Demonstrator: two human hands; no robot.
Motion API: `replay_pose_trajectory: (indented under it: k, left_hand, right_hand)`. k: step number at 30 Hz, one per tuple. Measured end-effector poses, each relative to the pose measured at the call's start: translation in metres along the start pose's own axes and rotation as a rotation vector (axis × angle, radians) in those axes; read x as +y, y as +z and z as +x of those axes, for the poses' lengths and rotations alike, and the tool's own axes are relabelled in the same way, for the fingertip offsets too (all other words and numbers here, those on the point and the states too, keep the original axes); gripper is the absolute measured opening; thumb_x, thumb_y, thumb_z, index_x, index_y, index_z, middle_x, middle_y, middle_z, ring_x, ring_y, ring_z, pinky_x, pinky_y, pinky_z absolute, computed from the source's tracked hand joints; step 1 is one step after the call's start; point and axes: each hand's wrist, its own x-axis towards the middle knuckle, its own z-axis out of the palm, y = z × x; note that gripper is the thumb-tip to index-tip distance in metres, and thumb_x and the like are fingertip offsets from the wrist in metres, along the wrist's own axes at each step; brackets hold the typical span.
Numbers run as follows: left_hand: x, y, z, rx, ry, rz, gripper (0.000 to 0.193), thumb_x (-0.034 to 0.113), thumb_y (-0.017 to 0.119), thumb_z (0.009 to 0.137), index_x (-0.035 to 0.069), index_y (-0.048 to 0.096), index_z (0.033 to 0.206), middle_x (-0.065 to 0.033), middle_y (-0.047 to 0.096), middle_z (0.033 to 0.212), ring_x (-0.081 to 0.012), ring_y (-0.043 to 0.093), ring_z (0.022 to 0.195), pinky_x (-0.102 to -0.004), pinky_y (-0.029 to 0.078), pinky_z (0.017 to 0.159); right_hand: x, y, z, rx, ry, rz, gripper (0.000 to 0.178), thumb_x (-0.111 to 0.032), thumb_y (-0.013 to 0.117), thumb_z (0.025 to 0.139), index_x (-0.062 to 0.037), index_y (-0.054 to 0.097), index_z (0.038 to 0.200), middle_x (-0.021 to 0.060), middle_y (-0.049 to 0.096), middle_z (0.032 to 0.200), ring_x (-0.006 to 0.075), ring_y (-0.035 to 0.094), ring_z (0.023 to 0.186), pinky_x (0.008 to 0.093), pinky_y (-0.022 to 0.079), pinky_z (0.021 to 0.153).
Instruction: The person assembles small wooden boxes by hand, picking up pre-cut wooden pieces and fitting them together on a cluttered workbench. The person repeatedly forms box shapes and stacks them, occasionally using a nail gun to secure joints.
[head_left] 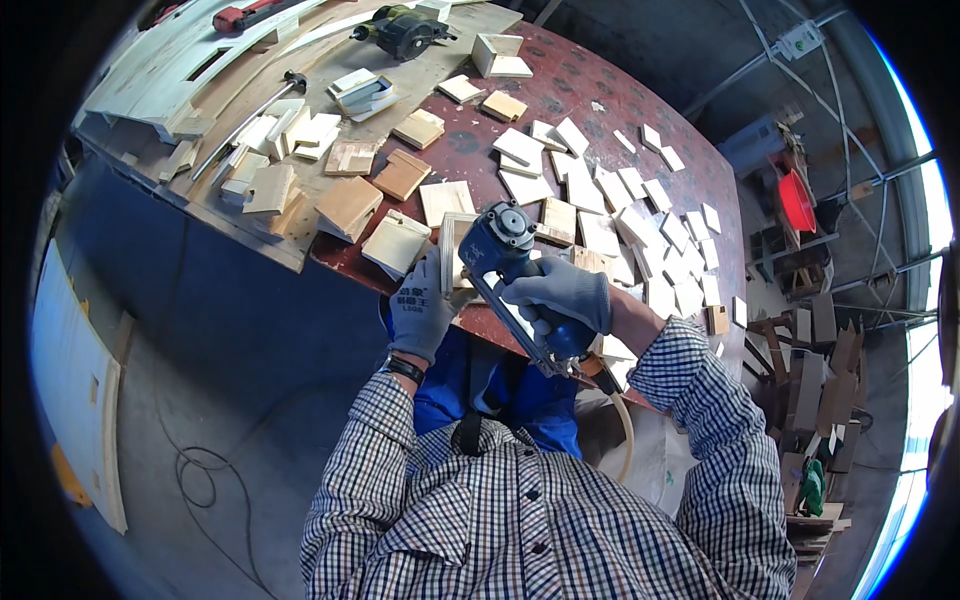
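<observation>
In a grey work glove, my right hand [563, 292] is wrapped round the grip of a dark blue pneumatic nail gun [500, 243]. Its nose points left, up against a small wooden block [452, 240] at the table's near edge. My left hand [422, 305], gloved too, holds that block from its left side; part of the block is hidden behind the tool. A yellowish air hose [627, 435] runs down from the nail gun's rear. Beside my left hand lies another light wooden block [395, 243] on the dark red tabletop [480, 120].
Many pale wood pieces [600, 230] are scattered across the table's right half. To the left, a hammer [292, 82], more blocks [348, 207] and a dark power tool [402, 32] lie on a plywood sheet [225, 205]. A black cable [200, 460] loops over the floor; scrap boards [815, 380] are piled at right.
</observation>
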Motion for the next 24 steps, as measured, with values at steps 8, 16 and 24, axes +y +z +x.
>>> replay_pose_trajectory:
  k: [8,16,24]
  left_hand:
    - [-0.001,0.002,-0.003,-0.015,0.003,0.008,0.094,0.052,0.086,0.080,-0.001,0.047,0.147,-0.0218,0.065,0.134,-0.0349,0.068,0.118,-0.0426,0.059,0.092]
    - [-0.002,0.004,-0.002,0.018,0.018,0.042,0.096,0.055,0.085,0.079,-0.003,0.048,0.146,-0.0198,0.070,0.121,-0.0340,0.071,0.109,-0.0429,0.061,0.086]
    - [-0.017,0.010,-0.002,0.039,0.060,-0.028,0.095,0.047,0.088,0.079,0.002,0.047,0.152,-0.0209,0.067,0.131,-0.0384,0.069,0.114,-0.0442,0.059,0.093]
  right_hand:
    - [0.008,0.000,0.002,0.017,0.044,-0.012,0.031,-0.028,0.074,0.090,-0.0007,0.070,0.103,0.0027,0.066,0.078,0.0116,0.063,0.060,0.0268,0.054,0.054]
    - [0.009,-0.003,0.005,0.047,0.068,0.001,0.025,-0.028,0.072,0.091,-0.0032,0.067,0.094,0.0029,0.066,0.076,0.0113,0.060,0.054,0.0271,0.052,0.052]
    - [0.041,0.009,-0.079,0.133,-0.252,0.307,0.022,-0.020,0.073,0.089,0.0002,0.066,0.090,0.0046,0.062,0.067,0.0142,0.061,0.054,0.0314,0.057,0.060]
